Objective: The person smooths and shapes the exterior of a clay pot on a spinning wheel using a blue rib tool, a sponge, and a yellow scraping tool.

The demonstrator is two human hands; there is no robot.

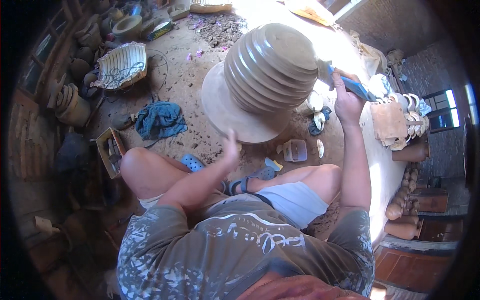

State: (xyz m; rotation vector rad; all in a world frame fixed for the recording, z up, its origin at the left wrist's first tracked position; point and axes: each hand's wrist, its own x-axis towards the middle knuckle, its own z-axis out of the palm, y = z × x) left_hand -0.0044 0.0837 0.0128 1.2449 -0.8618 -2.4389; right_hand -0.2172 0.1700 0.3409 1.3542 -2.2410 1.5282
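Note:
A large grey clay pot (pixel 272 67) with ridged, shiny walls stands on a round wheel head (pixel 220 107). My right hand (pixel 348 102) is raised at the pot's right side, closed round a blue-handled scraper (pixel 356 89). The scraper's blade end is by the pot's wall; whether it touches cannot be told. At the near edge of the wheel head is my left hand (pixel 230 152), slightly blurred, with a finger stretched up and no tool seen in it.
A teal cloth (pixel 160 120) and a wooden box (pixel 110 150) lie left of the wheel. Near my feet is a clear plastic tub (pixel 295 150). Clay crumbs (pixel 217 30) lie beyond. Stacked pottery (pixel 400 200) lines the right side; a ribbed pale shell-like piece (pixel 122 65) sits far left.

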